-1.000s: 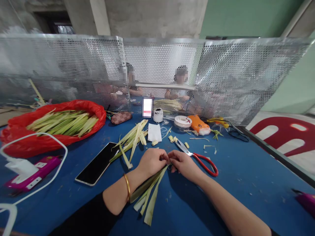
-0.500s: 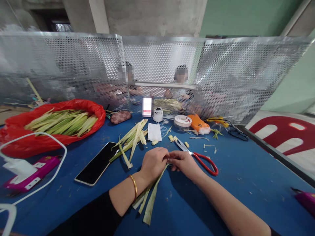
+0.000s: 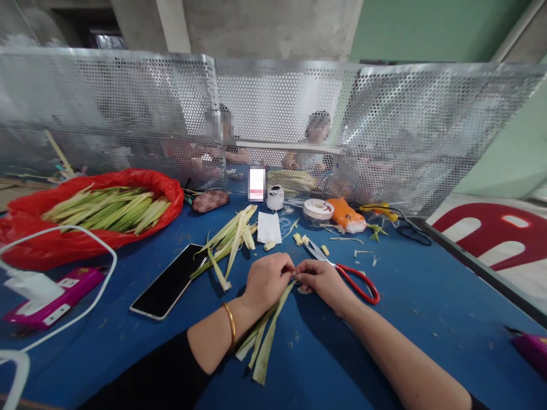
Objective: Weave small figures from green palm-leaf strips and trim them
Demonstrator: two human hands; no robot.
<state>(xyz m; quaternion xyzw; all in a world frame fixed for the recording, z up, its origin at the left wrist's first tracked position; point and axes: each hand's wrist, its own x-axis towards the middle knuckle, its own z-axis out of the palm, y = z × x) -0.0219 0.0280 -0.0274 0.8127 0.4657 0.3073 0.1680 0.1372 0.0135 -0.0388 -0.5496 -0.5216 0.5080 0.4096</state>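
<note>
My left hand is closed around one end of a few long, pale green husk strips; their free ends trail toward me over the blue table. Fingertip to fingertip with it, my right hand is closed in a pinch. A thin white thread shows at the fingertips, though the fingers partly hide it. Just beyond my right hand, red-handled scissors lie with blades partly spread, among small cut husk stubs. A loose pile of husks rests beyond my left hand, overlapping a black phone.
At left are a red plastic bag of husks and a purple power strip with a white cable. A thread spool, tape roll and orange packet stand before a perforated metal screen; two people sit behind it.
The hands stay together at the strip ends, with small finger movements. My right fingers have drawn closer to the left fingertips. The strips' free ends have shifted slightly right.
</note>
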